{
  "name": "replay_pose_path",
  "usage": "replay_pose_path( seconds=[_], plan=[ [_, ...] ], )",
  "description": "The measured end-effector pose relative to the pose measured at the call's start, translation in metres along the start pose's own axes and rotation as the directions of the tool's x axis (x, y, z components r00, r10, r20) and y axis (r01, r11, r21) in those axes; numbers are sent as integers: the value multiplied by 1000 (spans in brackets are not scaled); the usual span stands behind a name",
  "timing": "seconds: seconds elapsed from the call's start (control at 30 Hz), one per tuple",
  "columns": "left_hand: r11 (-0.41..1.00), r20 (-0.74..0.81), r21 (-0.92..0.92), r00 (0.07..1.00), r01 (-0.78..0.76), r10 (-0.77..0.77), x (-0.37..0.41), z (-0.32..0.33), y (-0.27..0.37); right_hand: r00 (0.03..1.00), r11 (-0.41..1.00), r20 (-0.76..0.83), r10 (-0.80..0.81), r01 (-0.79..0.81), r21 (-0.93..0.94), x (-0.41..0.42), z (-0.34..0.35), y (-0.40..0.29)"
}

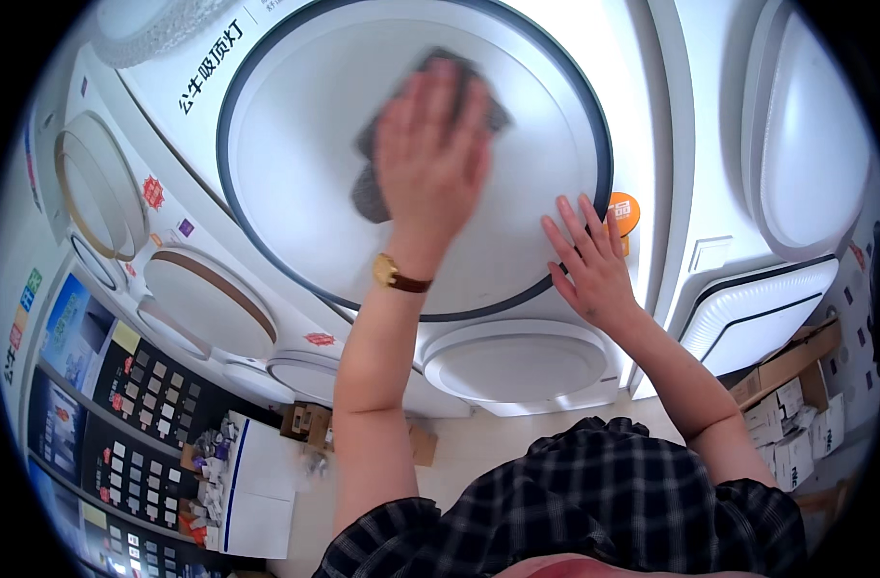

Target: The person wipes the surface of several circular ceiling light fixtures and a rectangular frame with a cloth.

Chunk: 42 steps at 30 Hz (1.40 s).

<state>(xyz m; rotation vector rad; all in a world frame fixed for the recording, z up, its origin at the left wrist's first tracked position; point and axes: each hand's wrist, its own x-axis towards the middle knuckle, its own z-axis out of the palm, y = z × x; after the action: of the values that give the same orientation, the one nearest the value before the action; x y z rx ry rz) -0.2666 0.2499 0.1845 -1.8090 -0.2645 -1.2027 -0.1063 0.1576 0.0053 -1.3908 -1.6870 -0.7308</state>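
My left hand (433, 159), with a gold watch (386, 270) on a brown strap at its wrist, presses a dark grey cloth (372, 193) against a large round ceiling lamp (295, 144). Motion blurs the hand, and its palm hides the middle of the cloth. The lamp has a white diffuser and a dark ring around its edge. On the lower right of that ring lies my right hand (588, 256), fingers spread and holding nothing. An orange round sticker (623, 213) is partly behind its fingertips.
Below the big lamp is a smaller white round lamp (516, 361). More lamps (209, 300) line the left panel, and a lit square lamp (758, 311) is at right. Switch display boards (140, 469), a white cabinet (263, 469) and cardboard boxes (790, 361) stand lower down.
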Motion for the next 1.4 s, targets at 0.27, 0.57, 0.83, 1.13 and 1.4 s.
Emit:
replay_pose_path(
  seconds=[0.27, 0.57, 0.83, 1.13, 1.4],
  plan=[
    [994, -150, -83, 985, 78, -89, 11, 0, -41, 998, 1000, 56, -23, 23, -5, 0, -5, 7],
    [999, -169, 11, 985, 45, -43, 37, 20, -12, 999, 999, 40, -35, 34, 26, -2, -8, 11],
    [996, -53, -86, 998, -28, 23, 17, 10, 3, 1000, 999, -6, -25, 24, -26, -4, -6, 12],
    [747, -315, 13, 712, 665, -628, -65, -30, -122, 1000, 1000, -11, -21, 21, -3, -5, -3, 8],
    [393, -328, -272, 300, 878, -896, -150, -34, -91, 1000, 1000, -22, -17, 17, 6, -6, -3, 10]
  ],
)
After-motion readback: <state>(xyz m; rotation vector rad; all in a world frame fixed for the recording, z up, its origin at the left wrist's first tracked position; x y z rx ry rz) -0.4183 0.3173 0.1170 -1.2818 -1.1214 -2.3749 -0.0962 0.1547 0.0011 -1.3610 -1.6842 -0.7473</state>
